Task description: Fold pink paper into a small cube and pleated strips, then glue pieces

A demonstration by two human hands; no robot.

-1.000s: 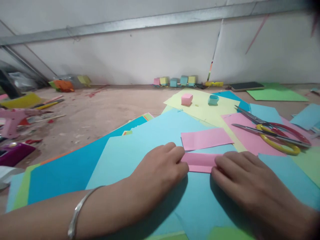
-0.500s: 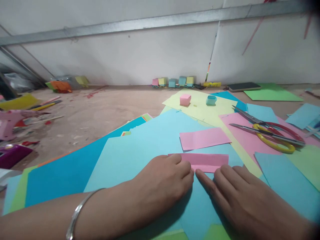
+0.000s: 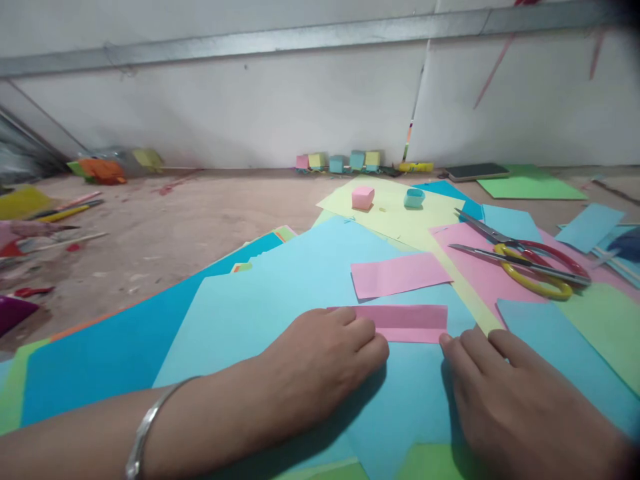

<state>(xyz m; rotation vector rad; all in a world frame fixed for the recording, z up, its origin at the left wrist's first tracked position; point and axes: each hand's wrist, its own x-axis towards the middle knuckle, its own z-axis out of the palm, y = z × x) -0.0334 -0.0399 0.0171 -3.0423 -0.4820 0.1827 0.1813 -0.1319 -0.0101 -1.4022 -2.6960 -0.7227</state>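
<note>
A narrow pink paper strip (image 3: 415, 323), with a lengthwise fold along its lower part, lies on a large light blue sheet (image 3: 250, 300). My left hand (image 3: 325, 367) presses on its left end, fingers curled and covering that part. At the lower right corner, a fingertip of my right hand (image 3: 505, 387) touches the strip, its other fingers bent in. My right thumb is hidden. Just beyond the strip rests a flat pink paper rectangle (image 3: 400, 275). A silver bangle (image 3: 150, 427) circles my left wrist.
Scissors (image 3: 530, 260) with red and yellow handles lie open at right on pink paper. Farther back stand a small pink paper box (image 3: 363, 197) and a blue one (image 3: 414, 197). Several small paper cubes (image 3: 337, 163) line the wall near a phone (image 3: 477, 172). Pencils (image 3: 65, 212) lie left.
My right hand has slid right along the strip's lower edge, from near my left hand to the right corner. My left hand stays on the strip. The view has shifted slightly right.
</note>
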